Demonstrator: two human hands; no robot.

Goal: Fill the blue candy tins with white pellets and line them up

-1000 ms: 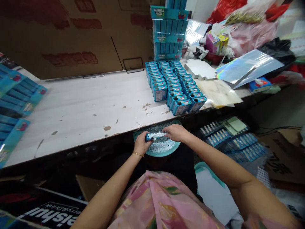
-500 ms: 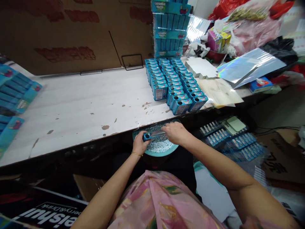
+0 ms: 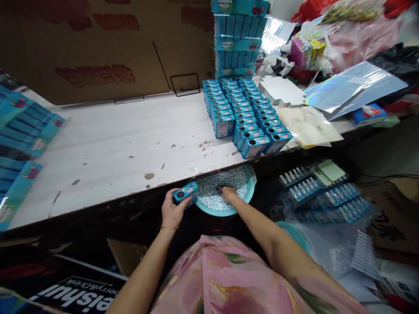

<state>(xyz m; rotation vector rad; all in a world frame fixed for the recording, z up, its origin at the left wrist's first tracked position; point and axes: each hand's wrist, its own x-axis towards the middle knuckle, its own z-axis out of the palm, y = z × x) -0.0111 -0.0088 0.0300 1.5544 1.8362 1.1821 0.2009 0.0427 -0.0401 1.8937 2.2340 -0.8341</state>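
So the person's left hand has its fingers wrapped round a small blue box, dark round spot on top facing up, just left of the teal basin and in front of the desk. The right hand is down in the white pellets in that basin (can't tell if those fingers are open or closed, it's too dark there). More blue boxes stand in rows on the desk.
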